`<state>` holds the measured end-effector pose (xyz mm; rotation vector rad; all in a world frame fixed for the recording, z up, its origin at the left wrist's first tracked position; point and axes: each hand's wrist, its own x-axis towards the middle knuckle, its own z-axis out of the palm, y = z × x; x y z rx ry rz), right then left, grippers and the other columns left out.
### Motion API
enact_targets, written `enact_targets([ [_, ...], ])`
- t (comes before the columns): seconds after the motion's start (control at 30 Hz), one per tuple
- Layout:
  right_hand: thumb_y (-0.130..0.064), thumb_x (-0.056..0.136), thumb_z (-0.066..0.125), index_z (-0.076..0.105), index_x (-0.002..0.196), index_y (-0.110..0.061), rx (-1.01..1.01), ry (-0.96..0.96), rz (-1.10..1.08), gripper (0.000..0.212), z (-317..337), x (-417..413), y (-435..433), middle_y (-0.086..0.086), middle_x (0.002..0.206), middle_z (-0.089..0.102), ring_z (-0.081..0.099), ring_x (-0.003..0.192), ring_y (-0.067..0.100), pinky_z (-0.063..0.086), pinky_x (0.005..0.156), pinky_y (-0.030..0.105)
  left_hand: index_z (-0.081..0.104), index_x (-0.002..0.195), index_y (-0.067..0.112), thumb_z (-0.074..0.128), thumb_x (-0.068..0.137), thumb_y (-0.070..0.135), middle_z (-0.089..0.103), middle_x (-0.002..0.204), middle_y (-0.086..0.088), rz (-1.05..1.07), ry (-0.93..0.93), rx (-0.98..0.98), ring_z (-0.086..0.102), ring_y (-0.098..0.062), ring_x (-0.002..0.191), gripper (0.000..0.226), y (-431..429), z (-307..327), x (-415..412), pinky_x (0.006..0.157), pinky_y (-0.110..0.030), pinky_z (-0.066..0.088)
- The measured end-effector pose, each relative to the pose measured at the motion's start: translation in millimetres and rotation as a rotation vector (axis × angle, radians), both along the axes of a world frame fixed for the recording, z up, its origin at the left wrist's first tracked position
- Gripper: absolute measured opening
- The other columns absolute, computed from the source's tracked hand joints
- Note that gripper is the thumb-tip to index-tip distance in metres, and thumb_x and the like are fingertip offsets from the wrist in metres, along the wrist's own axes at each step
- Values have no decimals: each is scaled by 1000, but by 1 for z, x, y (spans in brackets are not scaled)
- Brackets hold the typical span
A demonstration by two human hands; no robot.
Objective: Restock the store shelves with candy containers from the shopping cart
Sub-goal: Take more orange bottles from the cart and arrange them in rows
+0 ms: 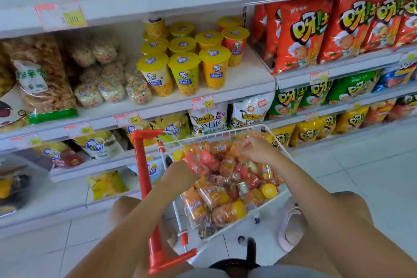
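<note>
A white wire shopping cart [239, 130] with a red handle [144, 189] stands in front of me, heaped with several orange and red candy containers [225, 198] with yellow or red lids. My left hand [180, 175] grips one red-lidded container [202, 162] at the cart's left side. My right hand [255, 149] reaches into the far side of the pile, its fingers curled on the containers there; what it holds is unclear. White store shelves [225, 95] rise behind the cart.
Yellow-lidded snack cups [184, 72] fill the middle shelf, clear snack bags [45, 79] lie to their left, and red chip bags [304, 34] stand at the right. Lower shelves hold more bags. White tiled floor [361, 165] spreads to the right. My knees flank the cart.
</note>
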<state>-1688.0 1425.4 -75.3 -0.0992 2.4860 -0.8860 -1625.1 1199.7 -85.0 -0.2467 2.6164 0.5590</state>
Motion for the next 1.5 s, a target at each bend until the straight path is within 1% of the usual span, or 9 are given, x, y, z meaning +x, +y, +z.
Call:
enact_targets([
  [0.17,-54,79,67,66,89,-14,-3,-188,172,42,-48,27,-40,4,85,62,63,85,23,40,67,27,47,61,13,42,96,47,42,60,2,-7,-164,-219,48,-10,57,48,13,-26,11,59,-22,39],
  [0.33,-43,76,75,71,101,-13,11,-260,286,39,-73,41,-77,5,97,66,60,96,22,49,87,32,62,113,6,41,97,32,61,114,-10,-117,-231,-312,56,-27,110,37,20,-36,18,97,-34,40],
  [0.47,-35,73,77,61,71,-16,-32,-319,201,25,-74,36,-72,-1,75,54,53,79,18,42,64,27,54,120,-1,62,87,25,58,120,-16,87,-225,-165,57,-27,109,43,23,-41,24,85,-29,46],
  [0.7,-41,71,79,63,116,-12,-205,-334,-1,56,-31,17,-28,-1,113,63,60,100,18,48,83,30,34,136,-5,65,82,15,59,110,-8,126,-269,-38,58,-18,94,66,45,-35,33,62,-24,46],
  [0.83,-27,72,81,59,121,-19,-402,-172,-77,54,24,3,-8,-6,117,63,62,97,12,50,80,26,47,130,2,63,88,13,59,102,-6,192,-273,217,57,-19,93,46,42,-2,10,73,-26,45],
  [1.0,-18,67,84,62,111,-20,-655,225,-146,49,117,-24,3,-6,101,69,64,94,10,48,82,24,45,124,15,85,64,23,67,100,0,285,132,638,65,-19,94,73,41,91,-27,84,-37,53],
  [1.27,-18,64,85,58,99,-32,-853,794,-156,46,259,-72,16,-7,97,71,67,91,11,53,84,31,47,111,28,78,74,8,62,98,15,69,1042,793,61,7,84,52,51,284,-94,72,-11,48],
  [1.4,-23,62,86,56,94,-30,-762,938,-194,45,299,-129,11,-8,94,69,66,88,10,54,82,32,46,118,16,79,73,10,56,94,21,-20,1157,615,56,18,78,56,60,336,-160,70,-3,42],
  [1.5,-23,63,86,57,100,-20,-521,949,-228,47,309,-182,5,-4,94,68,66,87,15,53,82,35,44,125,9,78,75,17,63,103,-1,10,1077,409,62,-14,96,61,64,339,-214,72,-21,43],
])
